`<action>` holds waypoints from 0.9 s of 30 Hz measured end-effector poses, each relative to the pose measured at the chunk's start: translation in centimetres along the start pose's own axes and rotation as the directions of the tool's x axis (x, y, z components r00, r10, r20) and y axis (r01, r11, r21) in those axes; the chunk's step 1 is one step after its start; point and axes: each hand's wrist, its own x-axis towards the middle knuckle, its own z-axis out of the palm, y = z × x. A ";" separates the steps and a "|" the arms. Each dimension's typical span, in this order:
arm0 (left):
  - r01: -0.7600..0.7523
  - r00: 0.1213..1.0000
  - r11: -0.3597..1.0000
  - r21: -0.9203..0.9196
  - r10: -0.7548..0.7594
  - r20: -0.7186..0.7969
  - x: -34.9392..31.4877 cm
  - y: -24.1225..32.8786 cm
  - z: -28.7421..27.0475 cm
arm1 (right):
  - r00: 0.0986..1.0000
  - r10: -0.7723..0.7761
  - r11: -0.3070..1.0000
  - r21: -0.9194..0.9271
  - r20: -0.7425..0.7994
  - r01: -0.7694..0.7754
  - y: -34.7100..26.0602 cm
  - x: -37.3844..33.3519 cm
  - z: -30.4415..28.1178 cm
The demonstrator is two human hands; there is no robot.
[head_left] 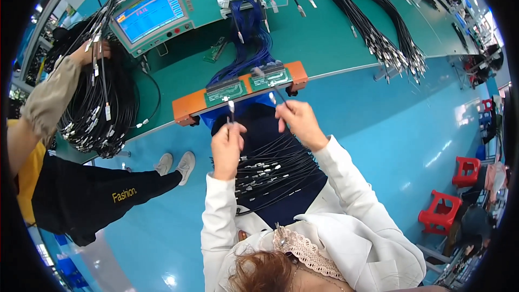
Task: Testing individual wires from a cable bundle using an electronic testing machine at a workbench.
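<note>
My left hand (227, 148) is closed in a pinch round one end of a black cable, whose silver-white connector (231, 106) points up at the left green circuit board (225, 91). Likewise pinched, my right hand (301, 123) has a black cable end with a pale connector (272, 97) just below the right circuit board (271, 78). Whether either connector touches its board, I cannot tell. Both boards sit on an orange fixture bar (186, 108) at the bench edge. Across my lap lies a bundle of black cables (270, 170) with silvery connectors.
Behind the fixture, blue wires (250, 40) run to a green test instrument (203, 8) with a lit screen (150, 13). A co-worker's hand (93, 53) reaches into hanging black cables (102, 103) at left. Another cable bundle (373, 21) hangs over the green bench (308, 43). Red stools (439, 212) stand right.
</note>
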 end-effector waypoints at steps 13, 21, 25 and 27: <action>-0.038 0.929 0.921 -0.387 0.176 0.326 -8.0 9.9 1.0 | 0.916 -0.374 0.908 0.254 0.142 0.332 -9.8 -8.1 2.0; -0.684 0.728 0.719 0.122 0.683 0.058 -10.4 16.4 1.7 | 0.689 -0.711 0.688 0.066 -0.143 0.723 -14.8 -11.4 2.6; -0.803 0.564 0.500 0.323 0.814 0.141 -10.1 17.1 1.0 | 0.518 -0.855 0.514 -0.155 -0.022 0.843 -16.5 -12.0 2.7; -0.785 0.552 0.480 0.393 0.829 0.089 -10.7 18.5 -1.6 | 0.553 -0.808 0.568 -0.022 -0.203 0.822 -18.0 -12.2 1.2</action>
